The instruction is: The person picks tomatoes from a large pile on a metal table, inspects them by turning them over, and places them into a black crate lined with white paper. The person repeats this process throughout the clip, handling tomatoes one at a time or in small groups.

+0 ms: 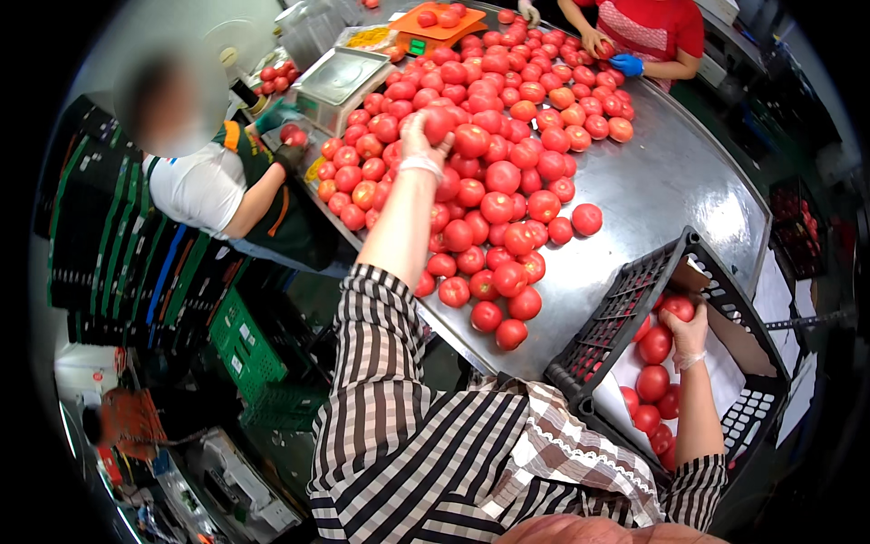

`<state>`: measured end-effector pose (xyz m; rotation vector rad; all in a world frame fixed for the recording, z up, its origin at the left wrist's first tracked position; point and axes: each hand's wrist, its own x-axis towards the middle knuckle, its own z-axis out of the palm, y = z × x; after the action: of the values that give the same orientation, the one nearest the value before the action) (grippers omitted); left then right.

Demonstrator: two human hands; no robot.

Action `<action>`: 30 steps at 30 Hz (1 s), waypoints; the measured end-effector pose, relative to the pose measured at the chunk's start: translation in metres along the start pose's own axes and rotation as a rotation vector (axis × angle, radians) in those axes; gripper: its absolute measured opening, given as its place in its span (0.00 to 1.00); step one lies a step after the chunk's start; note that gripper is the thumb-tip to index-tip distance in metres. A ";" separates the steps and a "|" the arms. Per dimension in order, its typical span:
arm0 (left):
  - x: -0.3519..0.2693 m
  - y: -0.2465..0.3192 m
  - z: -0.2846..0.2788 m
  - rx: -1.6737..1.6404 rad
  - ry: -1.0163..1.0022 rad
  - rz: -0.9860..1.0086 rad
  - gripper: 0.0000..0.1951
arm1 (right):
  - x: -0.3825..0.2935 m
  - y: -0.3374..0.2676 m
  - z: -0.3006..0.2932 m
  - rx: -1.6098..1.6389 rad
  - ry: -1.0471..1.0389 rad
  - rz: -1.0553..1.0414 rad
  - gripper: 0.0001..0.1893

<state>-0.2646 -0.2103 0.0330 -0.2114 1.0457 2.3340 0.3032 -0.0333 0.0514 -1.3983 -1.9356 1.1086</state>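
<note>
My left hand (420, 144), in what looks like a thin clear glove, reaches over the heap of red tomatoes (486, 197) and grasps a large tomato (440, 124) near its top. At the lower right, my right hand (690, 333) is inside a black plastic crate (744, 415), its fingers around another tomato (678, 308). The crate stands tilted at the edge of the steel table (652, 183). White paper (724, 367) lines it, and several tomatoes (654, 381) rest in a row along one side. Part of the crate's contents is hidden by my forearm.
A co-worker (204, 183) on the left holds tomatoes beside a metal-topped scale (346, 75). An orange scale (435, 30) carries tomatoes at the back. Another person (652, 41) handles a tomato across the table. Stacked crates (115, 224) stand behind the left co-worker.
</note>
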 end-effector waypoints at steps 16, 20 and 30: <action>-0.212 -0.117 0.157 0.388 -0.688 0.015 0.25 | -0.038 -0.013 -0.055 0.993 -0.068 0.567 0.23; -0.326 -0.157 0.163 0.675 -1.097 -0.075 0.34 | -0.040 -0.047 -0.049 1.051 -0.310 0.397 0.30; -0.334 -0.190 0.168 0.335 -0.699 -0.805 0.25 | -0.029 -0.017 -0.031 -0.043 -0.350 -0.408 0.29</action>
<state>0.1309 -0.1313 0.1467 0.2618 0.7655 1.3181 0.3282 -0.0529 0.0836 -0.8064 -2.3640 1.1682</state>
